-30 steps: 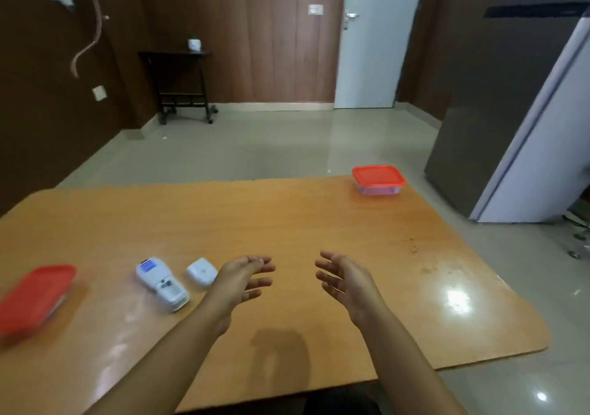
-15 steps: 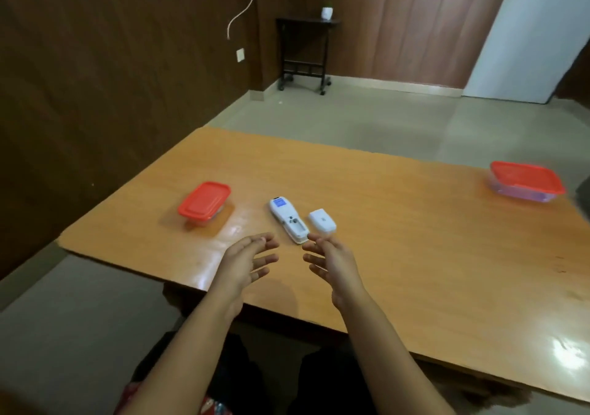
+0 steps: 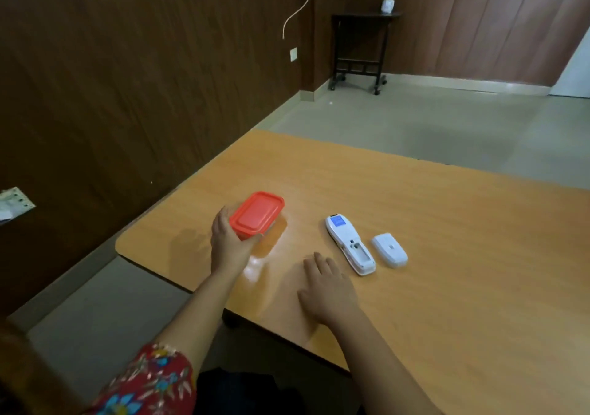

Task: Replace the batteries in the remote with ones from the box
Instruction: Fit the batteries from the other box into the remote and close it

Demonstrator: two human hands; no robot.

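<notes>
A small box with a red lid (image 3: 257,214) stands near the left end of the wooden table (image 3: 447,223), lid on. My left hand (image 3: 228,242) grips its near end, fingers wrapped around the side. A white remote (image 3: 349,243) lies face down to the right, its battery bay uncovered and apparently empty. The remote's white battery cover (image 3: 389,250) lies just right of it. My right hand (image 3: 327,290) rests flat on the table, fingers apart, just left of the remote's near end, holding nothing.
The table's left edge and rounded corner (image 3: 127,248) are close to the box. A dark wood-panelled wall runs along the left. A black side table (image 3: 360,50) on wheels stands far back, with a dangling white cable (image 3: 300,9) beside it.
The view swung left and down. My left hand reached out and took hold of the red-lidded box. My right hand came down flat on the table beside the remote.
</notes>
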